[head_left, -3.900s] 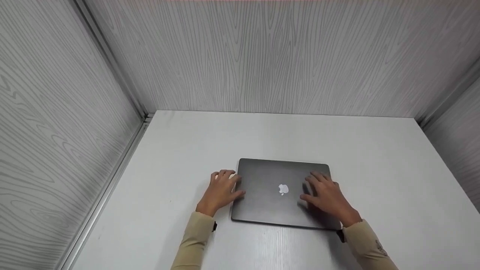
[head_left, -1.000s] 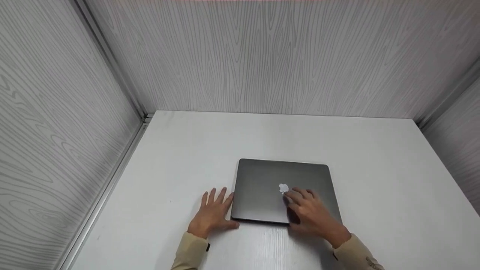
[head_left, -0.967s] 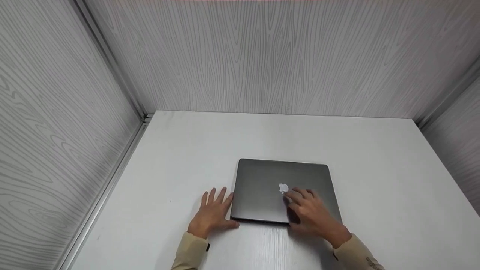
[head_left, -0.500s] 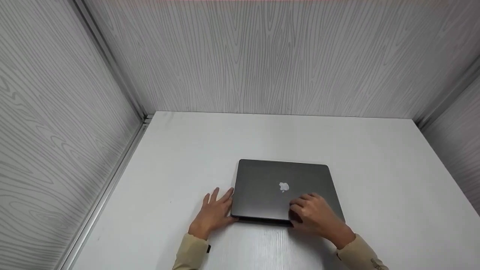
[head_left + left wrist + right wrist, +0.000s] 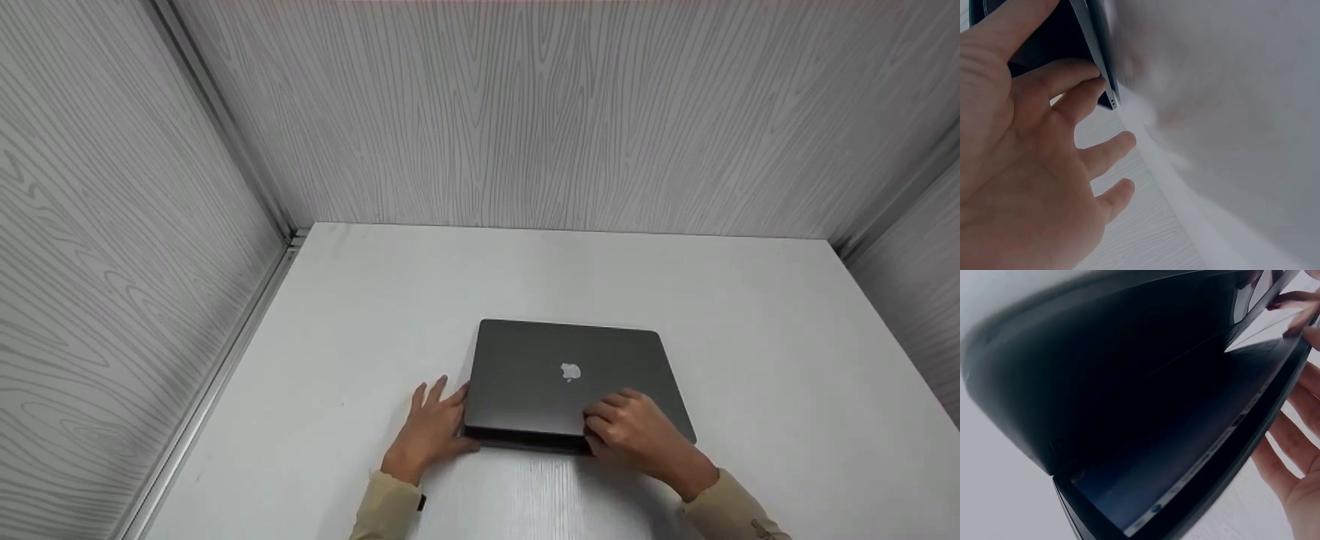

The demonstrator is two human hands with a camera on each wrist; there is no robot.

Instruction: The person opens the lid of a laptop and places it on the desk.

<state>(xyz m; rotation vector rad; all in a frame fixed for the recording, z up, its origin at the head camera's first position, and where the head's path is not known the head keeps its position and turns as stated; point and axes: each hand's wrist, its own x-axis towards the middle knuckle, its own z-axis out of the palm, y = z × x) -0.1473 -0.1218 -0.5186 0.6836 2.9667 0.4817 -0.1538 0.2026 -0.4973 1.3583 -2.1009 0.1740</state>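
Note:
A dark grey laptop (image 5: 525, 375) rests on the white table, its lid raised slightly at the front edge over the base (image 5: 517, 446). My right hand (image 5: 637, 439) pinches the front edge of the lid right of centre, fingers curled over the top. In the right wrist view a lit strip with icons shows on the screen (image 5: 1185, 467), with part of my hand (image 5: 1292, 444) at the right. My left hand (image 5: 431, 431) rests by the front left corner with spread fingers. Its fingertips touch the laptop's side edge (image 5: 1092, 42) in the left wrist view.
The white table (image 5: 375, 300) extends around the laptop on every side. Grey wood-grain panels (image 5: 480, 112) enclose it at the back, left and right. A metal rail (image 5: 202, 420) runs along the table's left edge.
Both hands have shifted toward the laptop's front. My right hand has taken hold of the lid's front edge and lifted it, widening the dark gap. The left hand stays at the corner lately.

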